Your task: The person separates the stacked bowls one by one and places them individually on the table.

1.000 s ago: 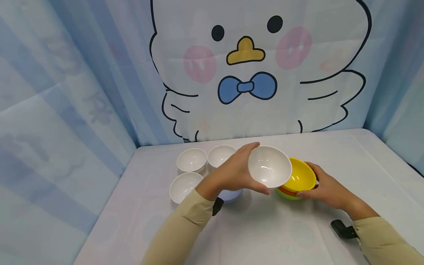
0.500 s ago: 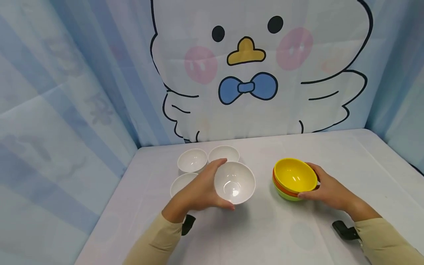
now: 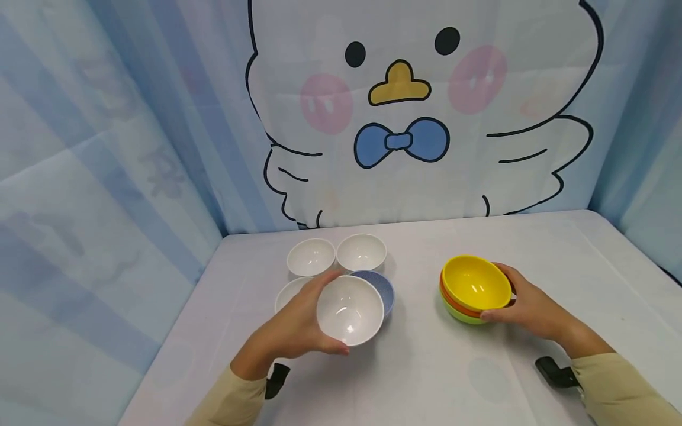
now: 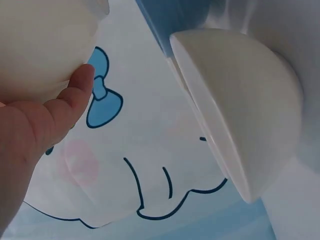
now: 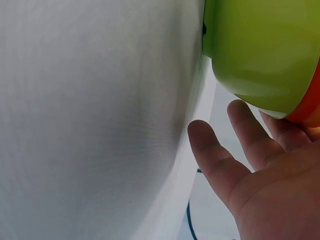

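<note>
My left hand (image 3: 295, 325) grips a white bowl (image 3: 351, 310) by its side, thumb in front and fingers behind, mouth tilted toward the head camera. It hangs in front of a blue bowl (image 3: 385, 290), hiding much of it. In the left wrist view, fingers (image 4: 75, 95) press against the held bowl. My right hand (image 3: 533, 307) holds the right side of a stack: a yellow bowl (image 3: 476, 283) on top, an orange bowl (image 3: 449, 297) under it, a green bowl (image 5: 265, 50) lowest. The right wrist view shows some of its fingers apart from the green bowl.
Two white bowls stand at the back left, one (image 3: 311, 257) beside the other (image 3: 362, 252). A third white bowl (image 3: 290, 293), partly behind my left hand, sits nearer. The white-covered table (image 3: 426, 378) ends at a cartoon-printed curtain (image 3: 405, 189).
My left hand has carried the white bowl leftward and nearer, from beside the yellow bowl to in front of the blue bowl. My right hand has stayed at the stack.
</note>
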